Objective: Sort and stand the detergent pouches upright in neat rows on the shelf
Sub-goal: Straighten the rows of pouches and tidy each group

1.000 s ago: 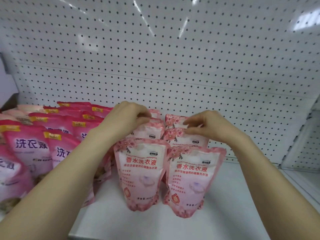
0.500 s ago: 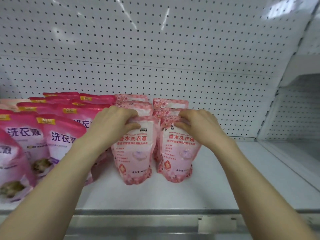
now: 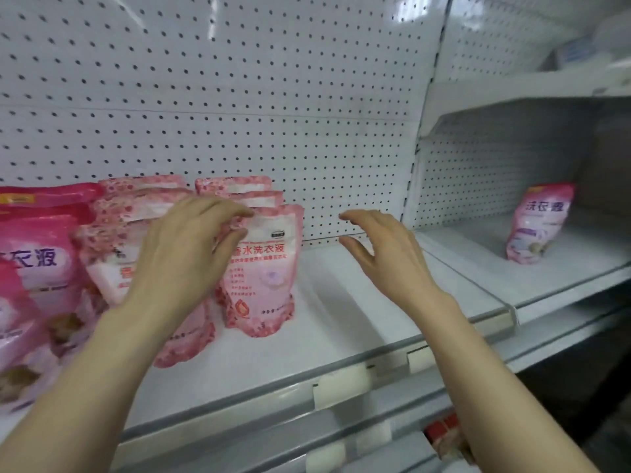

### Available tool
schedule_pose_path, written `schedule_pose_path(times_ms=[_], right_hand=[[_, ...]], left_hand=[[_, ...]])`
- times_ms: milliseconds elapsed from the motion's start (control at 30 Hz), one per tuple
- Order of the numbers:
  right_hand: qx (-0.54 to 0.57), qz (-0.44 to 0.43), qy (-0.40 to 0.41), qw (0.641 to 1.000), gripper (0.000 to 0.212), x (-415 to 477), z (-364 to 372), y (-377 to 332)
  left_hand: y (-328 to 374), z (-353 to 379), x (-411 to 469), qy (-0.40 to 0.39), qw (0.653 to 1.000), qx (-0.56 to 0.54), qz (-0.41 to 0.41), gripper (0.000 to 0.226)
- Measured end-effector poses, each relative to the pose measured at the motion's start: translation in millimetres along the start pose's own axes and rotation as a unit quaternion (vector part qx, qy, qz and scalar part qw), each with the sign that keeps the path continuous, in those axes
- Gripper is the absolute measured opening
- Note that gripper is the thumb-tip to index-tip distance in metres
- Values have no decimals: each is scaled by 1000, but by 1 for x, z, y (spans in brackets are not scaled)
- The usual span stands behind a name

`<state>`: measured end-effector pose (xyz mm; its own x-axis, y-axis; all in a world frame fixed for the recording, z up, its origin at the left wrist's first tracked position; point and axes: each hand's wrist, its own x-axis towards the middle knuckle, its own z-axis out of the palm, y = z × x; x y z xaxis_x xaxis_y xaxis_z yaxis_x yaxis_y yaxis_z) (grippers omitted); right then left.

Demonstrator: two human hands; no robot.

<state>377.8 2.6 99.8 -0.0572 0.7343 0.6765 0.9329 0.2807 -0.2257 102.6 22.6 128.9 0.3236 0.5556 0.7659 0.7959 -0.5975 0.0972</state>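
White pegboard (image 3: 239,97) behind, matte and dotted with small round holes, above a smooth white shelf (image 3: 341,302) with a grey price rail (image 3: 382,367) along the front edge. Two columns of pale pink pouches (image 3: 232,185), glossy soft plastic with a flower print, rounded at the base, upright and three deep against the back. Left hand (image 3: 184,264) in front of the left front pouch (image 3: 102,261), fingers loosely curved and a little spread, with no visible pinch; index tip at the top left corner of the right front pouch (image 3: 264,268), contact unclear through the blur. Right hand (image 3: 389,257) in the air over bare shelf, apart from that pouch on its right, fingers spread and slightly bent, holding nothing. Darker pink pouches (image 3: 30,254) bunched at far left; one lone pouch (image 3: 539,223), pink and lilac, upright on the neighbouring shelf at right. Half a second back, both hands closed over the tops of the two front pouches; now loosened, right hand clear of its pouch, view swung rightwards.
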Motion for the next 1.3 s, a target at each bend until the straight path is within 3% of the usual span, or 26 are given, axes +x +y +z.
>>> schedule_pose_path(times_ms=[167, 233, 333, 533, 700, 767, 867, 933, 1200, 1300], right_hand=[[-15, 75, 17, 997, 37, -51, -15, 61], [-21, 146, 28, 989, 37, -83, -43, 141], [3, 201, 69, 977, 39, -98, -56, 188], [57, 354, 127, 925, 57, -82, -103, 357], [153, 438, 63, 884, 84, -42, -101, 455], [212, 442, 37, 871, 77, -32, -87, 478], [244, 419, 20, 874, 58, -28, -65, 489], [257, 401, 16, 879, 59, -27, -55, 481], [323, 298, -85, 894, 36, -28, -10, 374], [343, 278, -128, 888, 38, -21, 0, 347]], left_hand=[[50, 41, 1, -43, 997, -68, 13, 24], [111, 101, 19, -58, 992, -107, 38, 24], [135, 133, 19, -108, 984, -141, 17, 25], [230, 243, 42, -206, 967, -150, -6, 30], [258, 298, 39, -271, 952, -109, -93, 35], [262, 307, 35, -280, 949, -92, -110, 39], [263, 315, 30, -294, 947, -62, -114, 44], [263, 318, 30, -316, 941, -48, -114, 47], [260, 323, 29, -339, 933, -30, -112, 48], [260, 323, 29, -341, 934, -21, -106, 49]])
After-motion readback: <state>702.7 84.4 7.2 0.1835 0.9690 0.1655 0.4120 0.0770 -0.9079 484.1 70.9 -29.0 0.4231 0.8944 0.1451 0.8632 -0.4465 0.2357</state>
